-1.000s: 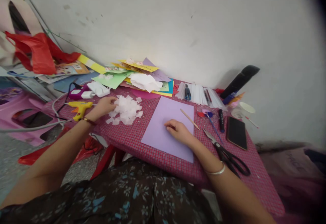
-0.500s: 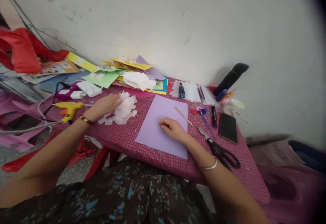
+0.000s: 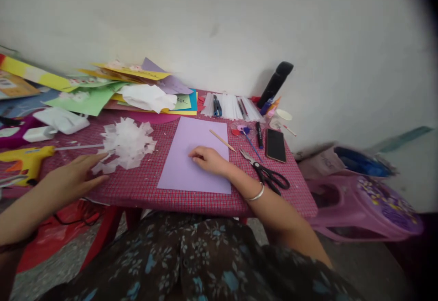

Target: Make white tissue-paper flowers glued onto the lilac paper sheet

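Observation:
My left hand [image 3: 80, 173] lies at the near left side of a heap of small white paper pieces [image 3: 128, 143]. Its fingers are spread, and the fingertips reach the heap's edge. My right hand [image 3: 207, 159] rests on a sheet of purple paper [image 3: 191, 177], fingers loosely curled in and nothing visible in them. A thin wooden stick [image 3: 222, 140] lies slantwise on the sheet's right side, beyond that hand. To the left of the heap is a yellow glue gun [image 3: 34, 159], its nozzle pointing toward the paper pieces.
Black-handled scissors [image 3: 270, 173], a marker [image 3: 259, 135] and a phone [image 3: 275, 145] lie to the right. Along the wall are colored papers [image 3: 99, 97], a crumpled white sheet [image 3: 148, 97] and bundled white strips [image 3: 231, 106]. A pink stool [image 3: 356, 205] stands beyond the table's right edge.
My left hand has drawn back from the top of the paper heap to its near left edge, fingers spreading. The view has turned to the right. My right hand stays on the purple sheet.

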A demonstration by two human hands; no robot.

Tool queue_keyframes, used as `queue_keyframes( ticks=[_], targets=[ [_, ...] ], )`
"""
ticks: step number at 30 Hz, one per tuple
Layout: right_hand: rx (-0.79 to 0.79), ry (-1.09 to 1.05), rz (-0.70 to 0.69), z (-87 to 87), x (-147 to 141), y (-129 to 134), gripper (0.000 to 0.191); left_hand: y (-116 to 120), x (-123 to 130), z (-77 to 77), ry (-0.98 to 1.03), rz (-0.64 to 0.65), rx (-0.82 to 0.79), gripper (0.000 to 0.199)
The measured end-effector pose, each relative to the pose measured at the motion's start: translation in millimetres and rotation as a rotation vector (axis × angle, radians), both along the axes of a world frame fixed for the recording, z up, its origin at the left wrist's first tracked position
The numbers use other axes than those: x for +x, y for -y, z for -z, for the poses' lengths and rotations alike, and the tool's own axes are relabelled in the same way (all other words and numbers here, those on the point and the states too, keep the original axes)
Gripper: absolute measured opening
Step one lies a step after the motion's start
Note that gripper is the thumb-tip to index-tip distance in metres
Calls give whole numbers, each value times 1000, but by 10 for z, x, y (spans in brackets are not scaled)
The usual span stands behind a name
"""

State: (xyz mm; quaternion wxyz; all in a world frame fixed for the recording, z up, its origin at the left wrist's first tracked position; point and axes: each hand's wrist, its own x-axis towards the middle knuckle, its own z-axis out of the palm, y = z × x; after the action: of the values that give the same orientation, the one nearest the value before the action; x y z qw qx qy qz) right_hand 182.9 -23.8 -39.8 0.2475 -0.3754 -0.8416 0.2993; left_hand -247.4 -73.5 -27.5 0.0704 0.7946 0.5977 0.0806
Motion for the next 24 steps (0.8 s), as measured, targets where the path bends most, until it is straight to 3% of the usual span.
queue_keyframes(
  ticks=[4, 10, 20, 24],
  targets=[
    [6, 0, -1, 3, 7, -8, 20, -110, 70, 94, -37, -63, 3, 59],
    [15, -6, -17, 8, 18, 6, 21, -275, 296, 7, -80, -138, -20, 17],
    [6, -32, -33, 31, 36, 2, 20, -396, 709, -357, 21, -117, 10, 25],
    [-11, -19, -21, 29, 37, 6, 20, -522, 832, -411, 17, -95, 62, 23]
  ],
)
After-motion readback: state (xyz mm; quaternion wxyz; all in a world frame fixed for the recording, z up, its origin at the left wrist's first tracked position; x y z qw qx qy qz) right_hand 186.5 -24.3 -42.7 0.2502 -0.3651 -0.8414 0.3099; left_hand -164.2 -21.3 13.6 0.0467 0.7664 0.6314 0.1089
